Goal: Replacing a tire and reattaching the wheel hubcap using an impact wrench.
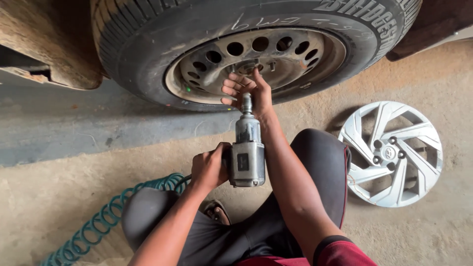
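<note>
LEFT hand (209, 167): clamped on impact wrench (246, 157) grip | RIGHT hand (246, 91): closed around socket end (246, 103), just below steel wheel (256, 61) hub | HOSE (103, 216): coiled on floor | HUBCAP (391, 152): flat, right | TECHNIQUE: seat socket square, keep tool in line with stud.

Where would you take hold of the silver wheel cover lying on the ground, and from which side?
Probably by the outer rim of the silver wheel cover, at its near-left edge beside the person's knee. It lies flat and face up on the ground, apart from the tyre, and the gaps between its swept spokes let fingers hook under. Both hands are occupied: the left hand grips the impact wrench, the right hand steadies its nose.
</note>
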